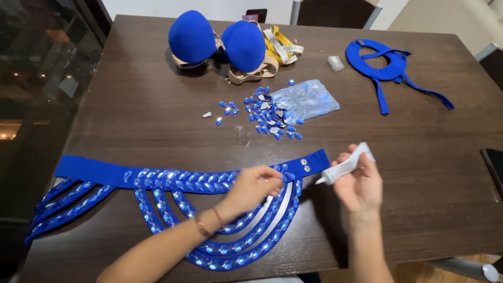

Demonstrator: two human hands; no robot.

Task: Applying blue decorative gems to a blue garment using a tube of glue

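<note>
Head view: my left hand (255,184) pinches a gem onto the blue beaded belt (173,181); right hand (360,183) grips the white glue tube (346,166). Step, I judge: gluing stones; next dab needs precise aim.

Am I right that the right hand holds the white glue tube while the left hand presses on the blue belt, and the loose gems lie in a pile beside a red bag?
Not quite: the bag is clear plastic, not red, as the head view shows. The rest holds: the right hand holds the white glue tube, the left hand presses on the blue belt, and the loose gems lie beside the bag.
</note>
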